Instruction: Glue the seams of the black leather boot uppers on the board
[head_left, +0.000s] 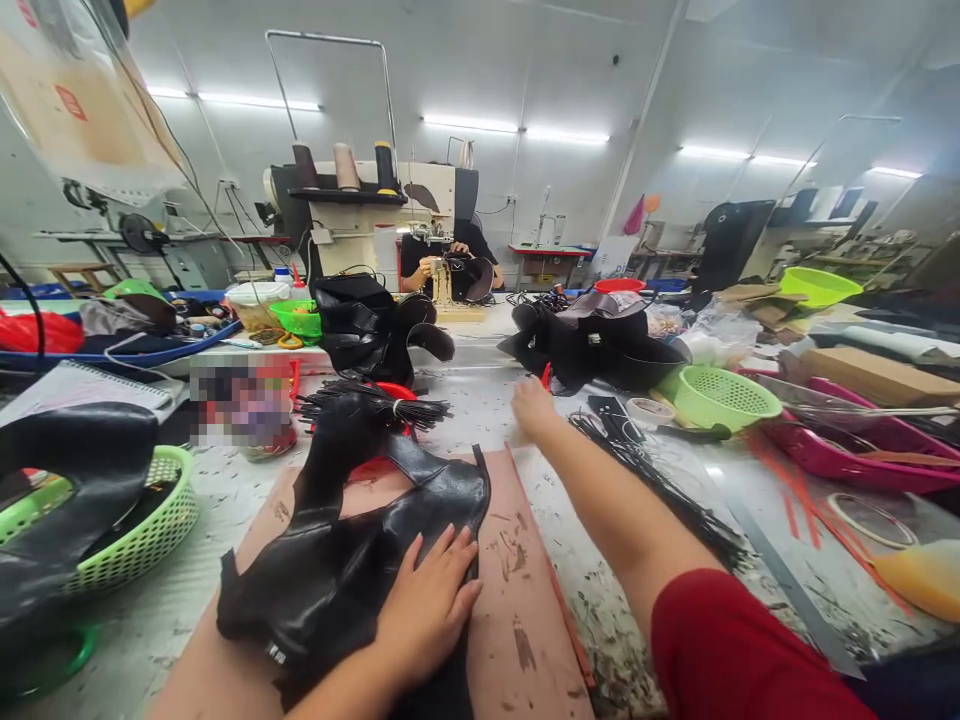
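We have our left hand laid flat, fingers slightly spread and wide, on the black leather piece, which lies across the pink board in the near middle of the table; the hand presses on its right part and grips nothing around. Our right hand reaches to the far side of the board, its fingers curled in narrow; a small red object shows just beyond them, but we cannot tell whether the hand holds it. Near that hand, to the right, we see a long bundle of black strips and a roll of tape, with a light green basket and a magenta basket farther right. At the far edge of our leather piece sits a tied bundle of thin black cords. To our left, more black leather hangs over a green basket. Beyond our right hand lies a heap of black pieces, with another stack to the far left of it. On the far side, a co-worker sits with both hands at a sewing machine.
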